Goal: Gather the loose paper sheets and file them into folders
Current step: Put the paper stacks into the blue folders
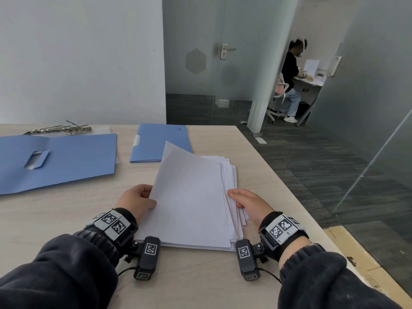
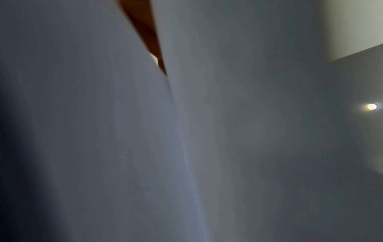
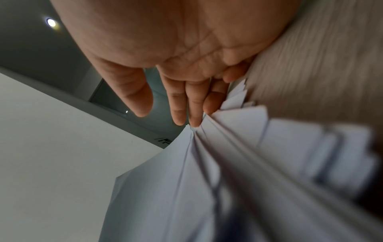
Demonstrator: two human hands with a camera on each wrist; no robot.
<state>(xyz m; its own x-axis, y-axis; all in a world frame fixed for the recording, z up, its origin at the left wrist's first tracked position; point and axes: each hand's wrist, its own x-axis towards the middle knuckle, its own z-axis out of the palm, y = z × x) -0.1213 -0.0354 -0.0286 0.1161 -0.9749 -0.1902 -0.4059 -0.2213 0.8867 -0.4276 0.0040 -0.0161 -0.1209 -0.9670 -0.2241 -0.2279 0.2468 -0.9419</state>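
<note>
A stack of white paper sheets (image 1: 191, 197) lies on the table in front of me, its right edges fanned out unevenly. My left hand (image 1: 139, 198) holds the left edge of the top sheets, which are raised and curl upward; its fingers are hidden under the paper. The left wrist view is filled by blurred sheets (image 2: 103, 131) with a sliver of finger (image 2: 145, 27) between them. My right hand (image 1: 239, 200) rests against the stack's right side. In the right wrist view its straight fingers (image 3: 178, 106) touch the fanned sheet edges (image 3: 238, 124), thumb apart.
An open blue folder (image 1: 66, 159) lies at the left and a shut blue folder (image 1: 156, 139) behind the stack. Metal binder clips (image 1: 64, 129) sit at the far left edge. The table's right edge (image 1: 289, 197) runs close to the stack. A person sits in another room.
</note>
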